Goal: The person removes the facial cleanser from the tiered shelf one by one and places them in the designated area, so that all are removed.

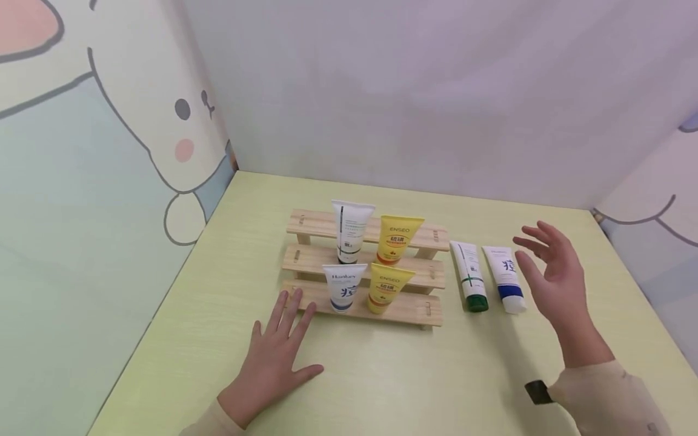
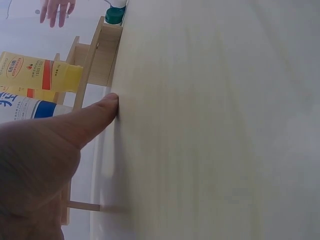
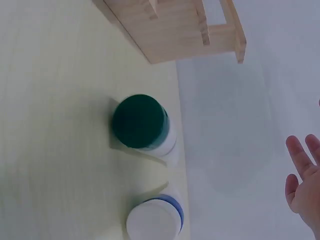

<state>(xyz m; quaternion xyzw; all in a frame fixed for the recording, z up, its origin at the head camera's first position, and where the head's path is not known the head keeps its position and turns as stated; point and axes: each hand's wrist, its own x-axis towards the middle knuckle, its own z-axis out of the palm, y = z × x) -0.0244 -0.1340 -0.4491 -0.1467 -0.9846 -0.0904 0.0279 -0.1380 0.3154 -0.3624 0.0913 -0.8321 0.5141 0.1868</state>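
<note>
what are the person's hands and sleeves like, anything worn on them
The left hand and right hand are bare, no gloves showing. The left sleeve and right sleeve are pale beige; a small black piece, unclear what, shows by the right cuff.

At mid-frame in the head view: 1 pale wooden 3-step rack (image 1: 417, 310), 2 yellow plastic tubes (image 1: 400, 237) (image 1: 389, 287), 2 white plastic tubes (image 1: 351, 229) (image 1: 345, 284). Right of centre: 1 white plastic tube with a green cap (image 1: 469, 269), 1 white plastic tube with a blue band (image 1: 503, 269). 2 bare hands (image 1: 272, 357) (image 1: 558, 284), 1 lower left, 1 right. Across the lower frame: 1 yellow-green tabletop (image 1: 382, 381).
</note>
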